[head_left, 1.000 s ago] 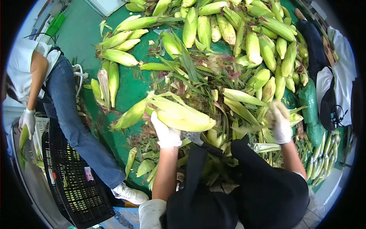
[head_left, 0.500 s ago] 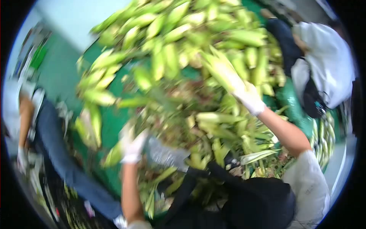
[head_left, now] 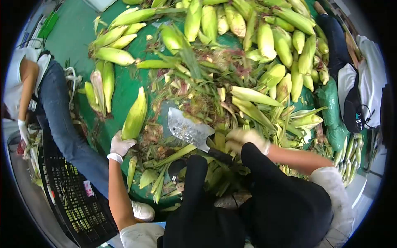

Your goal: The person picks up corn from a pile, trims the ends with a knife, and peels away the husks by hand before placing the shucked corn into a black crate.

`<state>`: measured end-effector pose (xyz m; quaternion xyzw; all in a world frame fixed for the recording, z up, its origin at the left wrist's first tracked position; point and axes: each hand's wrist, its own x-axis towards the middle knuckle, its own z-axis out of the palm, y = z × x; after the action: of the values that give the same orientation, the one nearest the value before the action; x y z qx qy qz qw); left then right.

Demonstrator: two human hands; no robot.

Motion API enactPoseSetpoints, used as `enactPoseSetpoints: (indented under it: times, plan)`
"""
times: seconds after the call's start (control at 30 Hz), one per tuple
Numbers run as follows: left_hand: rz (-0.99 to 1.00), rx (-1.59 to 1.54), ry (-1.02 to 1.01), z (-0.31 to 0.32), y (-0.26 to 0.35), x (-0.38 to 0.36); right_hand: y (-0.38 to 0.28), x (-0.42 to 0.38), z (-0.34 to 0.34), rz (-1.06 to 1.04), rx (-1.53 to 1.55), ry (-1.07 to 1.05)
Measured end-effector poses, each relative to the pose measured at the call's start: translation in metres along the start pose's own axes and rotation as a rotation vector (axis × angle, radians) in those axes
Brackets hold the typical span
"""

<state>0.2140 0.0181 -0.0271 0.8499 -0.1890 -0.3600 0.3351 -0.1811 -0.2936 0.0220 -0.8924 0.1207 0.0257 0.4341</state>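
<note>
My left hand [head_left: 121, 144], in a white glove, is closed around the lower end of a green-husked corn ear [head_left: 135, 112], which points away from me. My right hand [head_left: 248, 139], also gloved, is beside my right knee and smeared by motion, so its fingers do not show clearly. Nearest to it lies a cleaver [head_left: 188, 127], its wet blade on the husk scraps and its black handle toward my knees. Loose husks and silk [head_left: 198, 89] spread around the blade. Some husked ears [head_left: 254, 96] lie just beyond my right hand.
A large heap of corn ears [head_left: 281, 47] is at the back right; a few ears [head_left: 113, 56] lie at the left. A person in jeans [head_left: 68, 111] sits at left by a black crate [head_left: 78, 202]. Another person [head_left: 366, 82] is at right, near a green bag [head_left: 331, 109].
My right hand has come back from the heap toward my knee, away from the ear it held there. My left hand has moved left and grips a corn ear. The view has tilted down.
</note>
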Motion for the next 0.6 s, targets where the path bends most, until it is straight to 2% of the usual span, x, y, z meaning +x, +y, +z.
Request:
enactPoseSetpoints:
  times: [0.07, 0.1, 0.13, 0.17, 0.2, 0.27, 0.3, 0.33, 0.37, 0.4, 0.47, 0.5, 0.6]
  plan:
    - [0.047, -0.093, 0.107, 0.009, 0.010, -0.027, -0.034, 0.009, 0.030, 0.229, -0.115, -0.325]
    - [0.116, -0.057, 0.160, 0.014, 0.017, -0.036, -0.036, 0.008, 0.052, 0.219, -0.104, -0.327]
    - [0.191, -0.024, 0.216, 0.020, 0.027, -0.042, -0.029, 0.009, 0.081, 0.263, -0.245, -0.298]
    - [0.105, -0.070, 0.138, 0.026, 0.048, -0.052, -0.026, 0.015, 0.095, 0.302, -0.397, -0.262]
    - [0.120, -0.009, 0.110, 0.032, 0.068, -0.058, -0.027, 0.018, 0.089, 0.284, -0.410, -0.255]
    - [0.101, 0.320, 0.133, 0.038, 0.096, -0.071, -0.025, 0.020, 0.063, 0.417, -0.079, -0.281]
    - [0.063, 0.420, 0.109, 0.042, 0.081, -0.068, -0.034, 0.017, 0.043, 0.388, -0.049, -0.153]
    - [0.024, 0.518, 0.085, 0.045, 0.066, -0.063, -0.023, 0.008, 0.044, 0.337, -0.148, 0.007]
    - [-0.044, 0.640, 0.039, 0.047, 0.073, -0.069, -0.033, 0.005, 0.023, 0.465, 0.009, -0.028]
    - [-0.042, 0.751, 0.078, 0.053, 0.062, -0.073, -0.050, 0.000, 0.000, 0.598, 0.170, -0.063]
    - [-0.012, 0.771, 0.119, 0.060, 0.046, -0.080, -0.058, -0.002, -0.025, 0.524, 0.156, 0.019]
    - [-0.011, 0.764, 0.124, 0.064, 0.046, -0.080, -0.049, 0.003, -0.030, 0.414, 0.219, 0.096]
    - [0.333, 0.752, 0.282, 0.083, 0.041, -0.080, -0.069, 0.044, -0.049, 0.114, 0.259, 0.328]
